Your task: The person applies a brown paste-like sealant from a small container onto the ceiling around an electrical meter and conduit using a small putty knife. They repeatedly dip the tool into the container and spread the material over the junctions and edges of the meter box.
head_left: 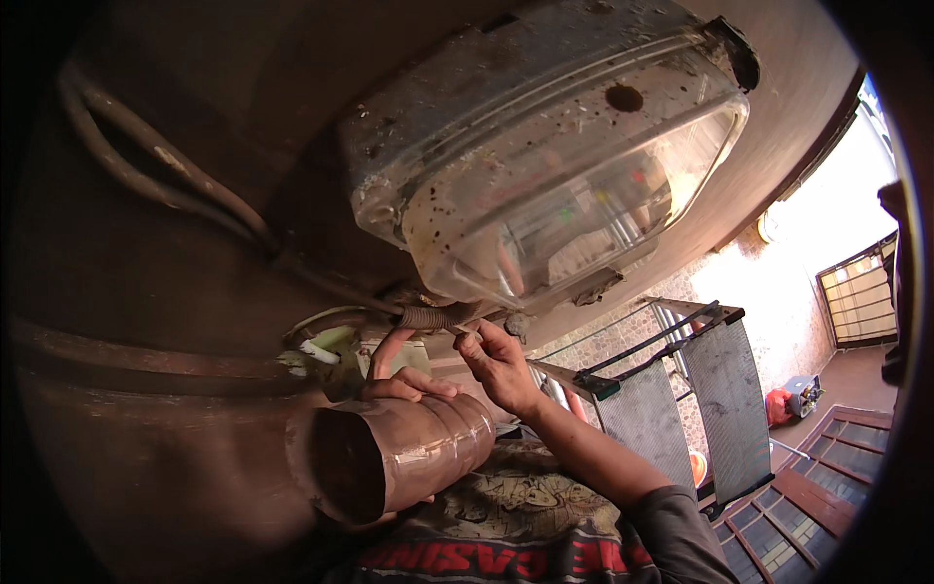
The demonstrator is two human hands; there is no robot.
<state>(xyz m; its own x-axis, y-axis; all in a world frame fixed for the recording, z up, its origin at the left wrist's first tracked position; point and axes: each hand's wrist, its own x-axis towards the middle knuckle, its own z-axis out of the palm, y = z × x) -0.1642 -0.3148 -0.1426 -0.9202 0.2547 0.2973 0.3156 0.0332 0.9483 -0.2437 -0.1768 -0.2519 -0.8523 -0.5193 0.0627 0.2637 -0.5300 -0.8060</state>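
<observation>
Two hands worked near the middle of the head view, with a brown plastic cylinder [438, 443] between six and seven o'clock, in front of the person's printed shirt [525, 496]. Its long axis ran slantwise: the wide, open mouth pointed between eight and nine o'clock, and the ringed end lay between two and three. The left hand [413, 382] was clamped on the cylinder, several fingers bent over its upper side, while one finger reached toward twelve, up to a ribbed conduit [428, 317]. That conduit lay roughly along the nine-to-three line. The right hand [501, 365] came in from five o'clock, thumb and fingertips together just beside the conduit's three o'clock end; I could not tell what they pinched. A clear-covered meter box [574, 185] hung at one o'clock, brown cables [170, 165] crossed the wall at ten, and a stepladder [725, 409] stood at four.
</observation>
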